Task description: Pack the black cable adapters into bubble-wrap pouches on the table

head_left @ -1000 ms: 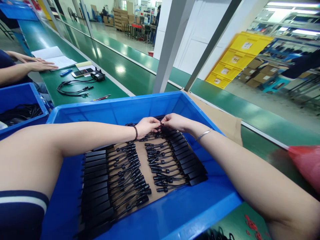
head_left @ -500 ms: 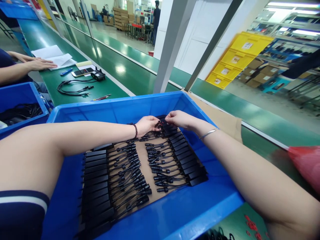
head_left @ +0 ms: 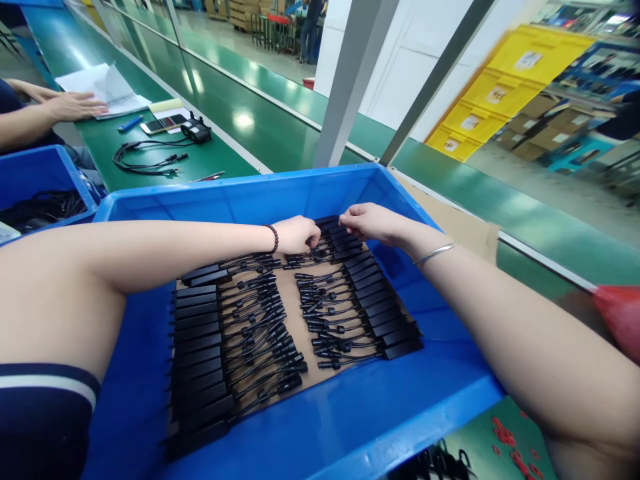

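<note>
A large blue bin (head_left: 240,200) holds two rows of flat black modules with short cables, laid on brown cardboard (head_left: 291,293). The left row of modules (head_left: 200,353) and the right row (head_left: 375,300) have their connectors facing the middle. At the bin's far end, my left hand (head_left: 299,235) is closed over the black cables; what its fingers grip is too small to make out. Just right of it, my right hand (head_left: 367,221) is pinched above the far modules of the right row, its fingertips apart from the left hand. Anything between those fingertips cannot be made out.
Cables with a black device (head_left: 197,130), a phone (head_left: 164,125) and a blue pen (head_left: 131,124) lie on the green bench. Another person's hands (head_left: 75,107) rest by papers. A metal post (head_left: 345,87) stands behind the bin. Small red pieces (head_left: 504,432) lie at lower right.
The red bit between my hands is no longer visible. My left hand has turned more palm-down over the cables, and my right hand has lifted slightly away. The view has shifted a little.
</note>
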A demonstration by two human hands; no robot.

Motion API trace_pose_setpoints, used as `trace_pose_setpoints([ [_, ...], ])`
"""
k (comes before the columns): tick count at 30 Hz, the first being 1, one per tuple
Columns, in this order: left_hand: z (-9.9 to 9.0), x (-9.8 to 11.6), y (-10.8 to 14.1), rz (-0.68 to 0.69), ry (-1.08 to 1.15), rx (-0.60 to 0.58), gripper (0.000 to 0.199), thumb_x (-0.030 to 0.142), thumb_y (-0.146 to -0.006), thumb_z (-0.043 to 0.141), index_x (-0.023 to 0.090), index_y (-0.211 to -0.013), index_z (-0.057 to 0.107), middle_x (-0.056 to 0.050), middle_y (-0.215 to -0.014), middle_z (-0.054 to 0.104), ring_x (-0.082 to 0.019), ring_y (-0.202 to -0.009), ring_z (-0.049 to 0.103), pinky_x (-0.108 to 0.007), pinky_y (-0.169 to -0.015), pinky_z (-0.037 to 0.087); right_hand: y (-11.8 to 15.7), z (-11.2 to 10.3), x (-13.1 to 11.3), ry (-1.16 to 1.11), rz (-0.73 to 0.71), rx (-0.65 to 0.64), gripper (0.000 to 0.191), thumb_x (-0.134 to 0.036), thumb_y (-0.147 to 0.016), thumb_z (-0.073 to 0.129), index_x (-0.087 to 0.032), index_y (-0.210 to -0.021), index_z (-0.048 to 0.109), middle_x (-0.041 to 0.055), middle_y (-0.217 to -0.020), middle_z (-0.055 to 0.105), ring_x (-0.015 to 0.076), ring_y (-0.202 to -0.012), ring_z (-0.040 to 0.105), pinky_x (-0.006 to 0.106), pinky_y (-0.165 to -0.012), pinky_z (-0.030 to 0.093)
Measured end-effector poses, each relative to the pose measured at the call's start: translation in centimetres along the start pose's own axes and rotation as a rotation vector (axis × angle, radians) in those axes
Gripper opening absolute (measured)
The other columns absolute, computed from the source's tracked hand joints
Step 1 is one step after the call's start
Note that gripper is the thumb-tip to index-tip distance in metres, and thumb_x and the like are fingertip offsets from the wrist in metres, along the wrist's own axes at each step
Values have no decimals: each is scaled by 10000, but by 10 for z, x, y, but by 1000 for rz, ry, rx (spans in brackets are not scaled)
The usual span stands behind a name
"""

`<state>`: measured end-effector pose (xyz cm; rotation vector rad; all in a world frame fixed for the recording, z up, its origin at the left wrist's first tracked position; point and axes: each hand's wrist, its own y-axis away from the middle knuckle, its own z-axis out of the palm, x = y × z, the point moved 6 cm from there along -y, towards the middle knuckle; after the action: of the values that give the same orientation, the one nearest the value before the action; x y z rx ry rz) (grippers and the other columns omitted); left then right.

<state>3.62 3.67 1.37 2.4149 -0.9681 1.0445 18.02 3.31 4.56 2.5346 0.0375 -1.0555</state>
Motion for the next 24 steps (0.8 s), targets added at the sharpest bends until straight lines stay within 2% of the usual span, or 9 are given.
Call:
trace_pose_setpoints([
  [2, 3, 7, 3, 76, -340, -82, 117, 93, -588, 613, 179, -658, 649, -34, -763, 615, -202, -861, 527, -292, -802, 371, 1, 1, -1, 0, -13, -18, 180, -298, -865, 502, -172, -737, 518, -17, -621, 494, 72, -490, 399, 200, -477, 353],
  [4, 5, 16, 7, 101, -551, -86, 161, 106, -617, 571, 187, -719, 665, -69, -864, 625, -251, -965, 499, -320, -801, 364, 2, 3, -4, -6, -38, -49, 172, -289, -870, 496, -168, -749, 519, -18, -628, 492, 69, -497, 409, 192, -474, 350],
  [6, 11, 28, 12, 128, -622, -116, 182, 110, -623, 556, 188, -740, 671, -83, -898, 626, -264, -965, 499, -322, -776, 365, 4, 5, -6, -14, -57, -78, 161, -284, -870, 499, -165, -765, 523, -18, -627, 492, 66, -504, 415, 183, -473, 348],
  [9, 32, 42, 25, 140, -633, -333, 155, 129, -637, 550, 181, -721, 670, -67, -776, 645, -210, -760, 550, -294, -693, 378, 5, 6, -8, -25, -65, -95, 152, -279, -867, 505, -166, -768, 527, -23, -616, 488, 64, -498, 404, 185, -480, 347],
  [11, 43, 45, 34, 91, -673, -420, 143, 159, -636, 557, 158, -722, 671, -85, -753, 650, -207, -688, 557, -297, -647, 383, 6, 6, -10, -27, -72, -96, 150, -272, -868, 502, -171, -760, 526, -27, -613, 486, 65, -492, 399, 192, -486, 347],
  [16, 53, 43, 42, 30, -754, -407, 179, 160, -571, 585, 102, -720, 666, -175, -869, 640, -267, -756, 582, -320, -643, 404, 10, 8, -15, -17, -94, -120, 157, -253, -880, 482, -174, -750, 519, -29, -602, 471, 66, -486, 399, 195, -477, 334],
  [21, 42, 38, 34, -67, -618, -385, 83, 135, -577, 557, 152, -623, 625, -73, -615, 611, -199, -606, 552, -283, -621, 383, 14, 7, -18, 7, -87, -118, 171, -251, -872, 506, -173, -719, 502, -27, -592, 473, 65, -495, 399, 191, -487, 331],
  [24, 38, 39, 33, -95, -548, -347, 87, 123, -563, 555, 171, -606, 614, -40, -568, 591, -182, -585, 542, -268, -616, 374, 15, 7, -20, 23, -98, -118, 184, -237, -873, 503, -171, -701, 495, -29, -584, 468, 65, -499, 404, 190, -491, 333],
])
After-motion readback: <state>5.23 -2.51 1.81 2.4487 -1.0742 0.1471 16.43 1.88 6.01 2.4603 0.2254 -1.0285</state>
